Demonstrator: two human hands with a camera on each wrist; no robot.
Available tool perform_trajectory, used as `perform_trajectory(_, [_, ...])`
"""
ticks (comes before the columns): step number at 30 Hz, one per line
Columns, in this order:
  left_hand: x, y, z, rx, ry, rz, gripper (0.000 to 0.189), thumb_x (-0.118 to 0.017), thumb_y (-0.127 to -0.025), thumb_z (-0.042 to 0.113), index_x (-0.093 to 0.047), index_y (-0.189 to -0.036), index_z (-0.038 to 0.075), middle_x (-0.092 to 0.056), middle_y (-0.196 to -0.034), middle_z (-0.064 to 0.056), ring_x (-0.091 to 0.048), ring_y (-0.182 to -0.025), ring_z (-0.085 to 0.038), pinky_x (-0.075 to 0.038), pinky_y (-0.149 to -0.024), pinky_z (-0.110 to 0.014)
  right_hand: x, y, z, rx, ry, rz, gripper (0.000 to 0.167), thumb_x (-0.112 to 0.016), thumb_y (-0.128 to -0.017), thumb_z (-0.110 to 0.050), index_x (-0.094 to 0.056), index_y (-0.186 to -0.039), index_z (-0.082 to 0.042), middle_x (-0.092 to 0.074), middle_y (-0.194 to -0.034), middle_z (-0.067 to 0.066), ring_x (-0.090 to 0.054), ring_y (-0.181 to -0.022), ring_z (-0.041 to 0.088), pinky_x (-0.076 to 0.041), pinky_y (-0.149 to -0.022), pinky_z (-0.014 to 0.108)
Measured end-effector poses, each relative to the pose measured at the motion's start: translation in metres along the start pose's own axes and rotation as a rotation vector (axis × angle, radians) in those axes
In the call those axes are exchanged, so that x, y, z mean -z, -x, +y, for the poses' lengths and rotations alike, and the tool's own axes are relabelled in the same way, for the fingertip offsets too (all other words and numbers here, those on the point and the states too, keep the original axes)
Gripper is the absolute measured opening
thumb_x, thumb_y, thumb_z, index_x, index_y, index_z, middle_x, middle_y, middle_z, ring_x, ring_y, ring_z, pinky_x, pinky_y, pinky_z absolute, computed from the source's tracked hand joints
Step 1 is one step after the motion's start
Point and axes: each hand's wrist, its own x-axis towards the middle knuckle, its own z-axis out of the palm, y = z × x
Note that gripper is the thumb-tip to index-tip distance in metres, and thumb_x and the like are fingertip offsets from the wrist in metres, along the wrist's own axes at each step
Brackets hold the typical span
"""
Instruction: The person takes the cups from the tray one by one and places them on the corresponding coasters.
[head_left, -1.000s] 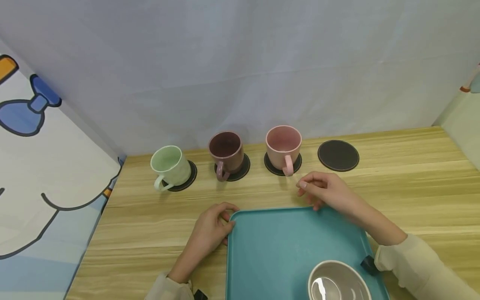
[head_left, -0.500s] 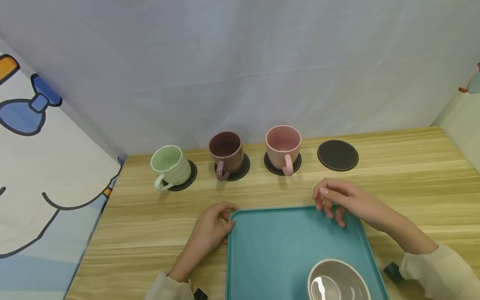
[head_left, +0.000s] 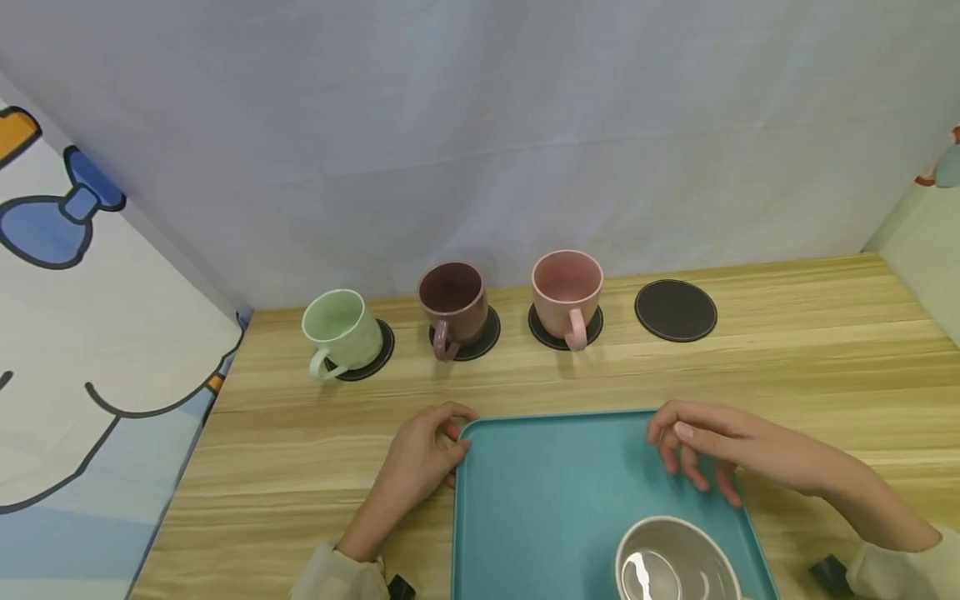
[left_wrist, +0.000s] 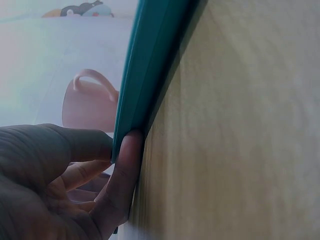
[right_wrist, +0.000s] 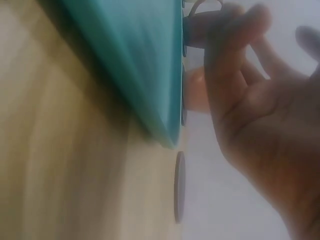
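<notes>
My left hand [head_left: 426, 454] pinches the far left corner of a teal tray [head_left: 540, 467]. In the left wrist view, thumb and a finger [left_wrist: 125, 172] lie at the tray's edge. Over the tray's far right corner, my right hand [head_left: 723, 446] hangs with loosely bent fingers and nothing in them. A beige mug [head_left: 675, 554] stands on the tray at the near right, partly cut off by the frame. Beyond the tray a pink mug [head_left: 567, 292], a dark mauve mug [head_left: 459, 312] and a pale green mug [head_left: 345, 333] stand upright on black coasters.
A bare black coaster [head_left: 677, 311] lies right of the pink mug on the wooden table [head_left: 810, 358]. Behind the row hangs a pale cloth [head_left: 480, 125]. A cartoon-printed panel [head_left: 97, 333] borders the left side.
My right hand has moved right and toward me, away from the pink mug to over the tray's right corner. The left hand, tray and mugs have stayed in place.
</notes>
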Motion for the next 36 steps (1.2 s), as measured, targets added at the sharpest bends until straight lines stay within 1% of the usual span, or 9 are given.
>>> perform_trajectory(4, [0.000, -0.001, 0.000, 0.001, 0.007, -0.001, 0.031, -0.071, -0.091, -0.003, -0.072, -0.118, 0.011, -0.064, -0.093, -0.010, -0.059, -0.048, -0.012, -0.054, -0.045, -0.029, -0.003, 0.008, 0.000, -0.010, -0.022, -0.043, 0.036, -0.021, -0.112, 0.004, -0.052, -0.130, 0.004, -0.061, -0.107, 0.020, -0.063, -0.075, 0.028, -0.053, -0.043, 0.034])
perform_trajectory(9, [0.000, -0.001, 0.001, 0.002, 0.010, -0.005, 0.031, -0.071, -0.092, -0.003, -0.072, -0.119, 0.011, -0.063, -0.093, -0.011, -0.059, -0.048, -0.012, -0.055, -0.045, -0.030, -0.007, 0.018, 0.000, -0.018, -0.015, -0.086, 0.039, -0.020, -0.111, 0.006, -0.052, -0.132, 0.001, -0.061, -0.106, 0.017, -0.063, -0.074, 0.025, -0.053, -0.041, 0.031])
perform_trajectory(13, [0.001, -0.001, 0.002, 0.006, 0.018, -0.009, 0.031, -0.070, -0.092, -0.004, -0.072, -0.119, 0.011, -0.064, -0.093, -0.011, -0.059, -0.048, -0.012, -0.055, -0.046, -0.030, -0.010, 0.026, -0.002, -0.059, -0.028, -0.098, 0.040, -0.020, -0.111, 0.006, -0.054, -0.130, 0.000, -0.061, -0.101, 0.018, -0.065, -0.072, 0.021, -0.053, -0.041, 0.027])
perform_trajectory(19, [0.002, 0.000, 0.002, 0.008, 0.017, -0.008, 0.031, -0.070, -0.092, -0.003, -0.072, -0.119, 0.011, -0.064, -0.093, -0.011, -0.060, -0.047, -0.013, -0.055, -0.045, -0.030, -0.016, 0.038, 0.001, -0.055, -0.063, -0.135, 0.041, -0.021, -0.110, 0.008, -0.058, -0.125, -0.004, -0.059, -0.085, 0.022, -0.066, -0.070, 0.018, -0.053, -0.040, 0.026])
perform_trajectory(23, [0.002, 0.000, 0.001, 0.008, 0.019, -0.008, 0.031, -0.070, -0.092, -0.003, -0.072, -0.119, 0.011, -0.064, -0.093, -0.011, -0.060, -0.047, -0.013, -0.055, -0.045, -0.030, -0.021, 0.049, 0.003, -0.058, -0.046, -0.136, 0.042, -0.026, -0.109, 0.010, -0.061, -0.123, -0.008, -0.060, -0.085, 0.020, -0.066, -0.076, 0.012, -0.054, -0.043, 0.025])
perform_trajectory(26, [0.001, 0.000, 0.001, 0.007, 0.021, -0.011, 0.031, -0.070, -0.091, -0.003, -0.072, -0.119, 0.011, -0.064, -0.094, -0.011, -0.060, -0.047, -0.012, -0.055, -0.046, -0.030, -0.025, 0.053, 0.005, -0.008, -0.050, -0.143, 0.043, -0.027, -0.107, 0.013, -0.062, -0.124, -0.007, -0.060, -0.089, 0.019, -0.066, -0.083, 0.013, -0.055, -0.046, 0.023])
perform_trajectory(29, [0.001, 0.000, 0.001, 0.007, 0.021, -0.015, 0.031, -0.070, -0.091, -0.003, -0.072, -0.120, 0.011, -0.064, -0.094, -0.011, -0.060, -0.047, -0.012, -0.055, -0.046, -0.030, -0.029, 0.056, 0.006, 0.062, -0.075, -0.161, 0.044, -0.028, -0.105, 0.016, -0.061, -0.124, -0.005, -0.060, -0.094, 0.019, -0.066, -0.090, 0.018, -0.057, -0.049, 0.022])
perform_trajectory(30, [0.001, 0.000, 0.000, 0.007, 0.023, -0.015, 0.031, -0.070, -0.091, -0.003, -0.072, -0.119, 0.011, -0.064, -0.094, -0.011, -0.060, -0.047, -0.012, -0.055, -0.046, -0.030, -0.030, 0.056, 0.008, 0.110, -0.063, -0.170, 0.044, -0.029, -0.103, 0.018, -0.061, -0.123, -0.005, -0.060, -0.095, 0.017, -0.065, -0.092, 0.020, -0.056, -0.050, 0.021])
perform_trajectory(36, [0.001, 0.000, 0.000, 0.003, 0.026, -0.014, 0.031, -0.069, -0.092, -0.003, -0.072, -0.119, 0.011, -0.064, -0.094, -0.011, -0.060, -0.047, -0.012, -0.055, -0.046, -0.030, -0.039, 0.057, 0.011, 0.184, -0.034, -0.198, 0.042, -0.035, -0.101, 0.017, -0.063, -0.120, -0.007, -0.062, -0.100, 0.012, -0.065, -0.100, 0.017, -0.058, -0.058, 0.020])
